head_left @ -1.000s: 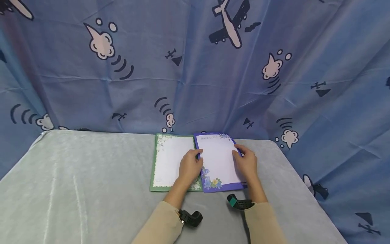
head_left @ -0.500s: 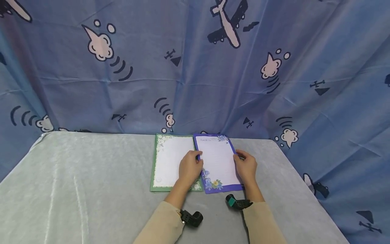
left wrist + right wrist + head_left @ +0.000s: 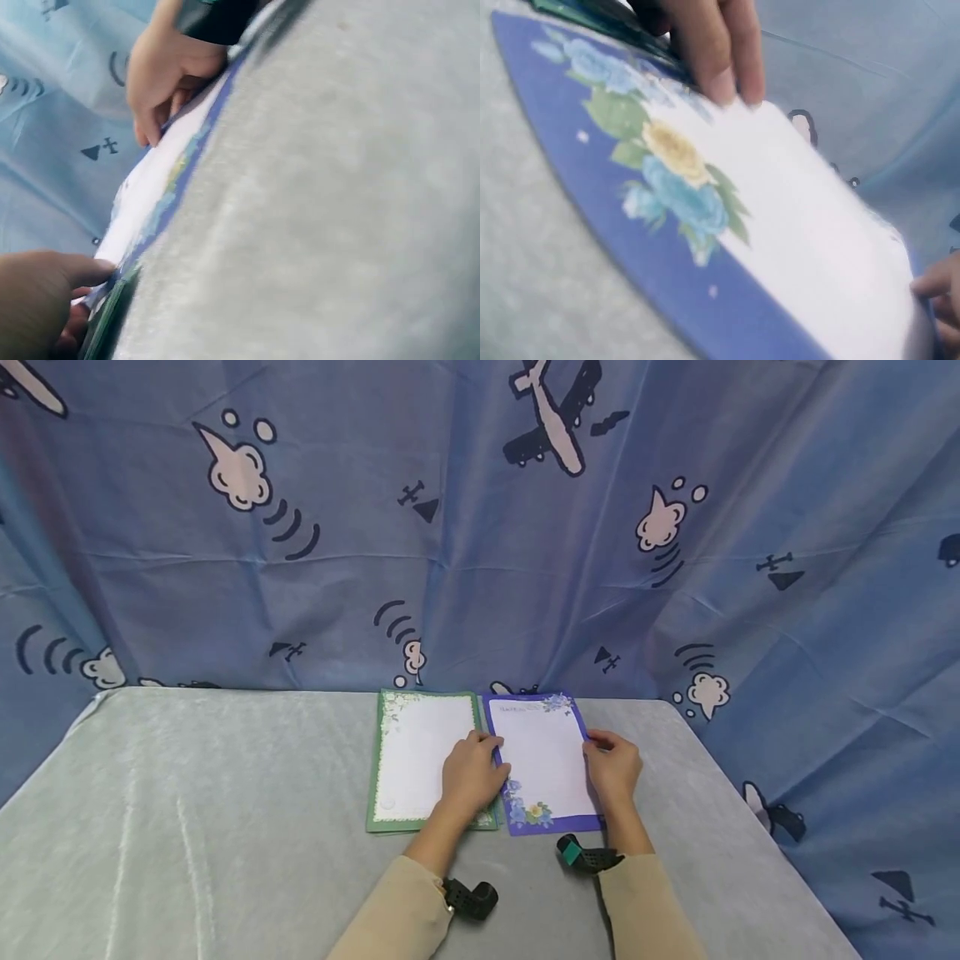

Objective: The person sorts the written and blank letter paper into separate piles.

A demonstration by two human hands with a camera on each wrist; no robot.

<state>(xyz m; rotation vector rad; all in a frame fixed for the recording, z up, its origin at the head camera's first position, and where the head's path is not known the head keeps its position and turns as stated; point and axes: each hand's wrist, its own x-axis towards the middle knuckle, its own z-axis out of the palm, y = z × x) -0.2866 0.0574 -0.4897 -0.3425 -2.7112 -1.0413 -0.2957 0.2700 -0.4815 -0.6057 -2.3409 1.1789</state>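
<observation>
The purple sheet [image 3: 543,768] is in front of the person, somewhat to the right on the grey table [image 3: 247,802], and its far end comes near to the blue curtain [image 3: 337,593]. Both hands are at this sheet. The left hand [image 3: 471,772] has its grip almost closed: the thumb and the forefinger pinch the left edge, and in the right wrist view two of its fingertips [image 3: 721,84] are seen at the border of the white part. The right hand [image 3: 613,768] has an equally narrow grip, and it takes the right edge between thumb and fingers. Whether the sheet touches the table along all its length, I cannot tell. Its near left corner carries blue flowers [image 3: 686,199] and a yellow flower [image 3: 673,152] with green leaves; at the far end there are some printed letters, too small for reading. Just beside it, on the left, lies the green sheet [image 3: 416,760], and the left hand is over its right part. A narrow strip of table shows between the two sheets at the near end. Each wrist wears a black device, and the sleeves [image 3: 397,910] are beige.
</observation>
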